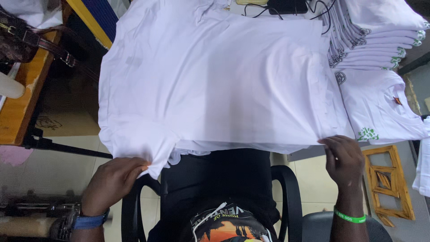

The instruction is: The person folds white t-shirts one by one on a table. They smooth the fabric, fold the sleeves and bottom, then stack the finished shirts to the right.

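Observation:
A plain white T-shirt (215, 76) lies spread flat across a table, filling the middle of the head view. My left hand (112, 181) grips its near left corner at the hem, where the cloth bunches and hangs off the edge. My right hand (344, 157) pinches the near right corner of the same shirt. A blue watch is on the left wrist and a green band on the right wrist. More white cloth shows under the shirt at its near edge.
A fanned stack of folded white shirts (380, 40) with small printed marks lies at the right. Black cables and a dark device (286, 6) sit at the far edge. A wooden table with a brown bag (18, 40) stands left. A black chair arm (291, 188) is below.

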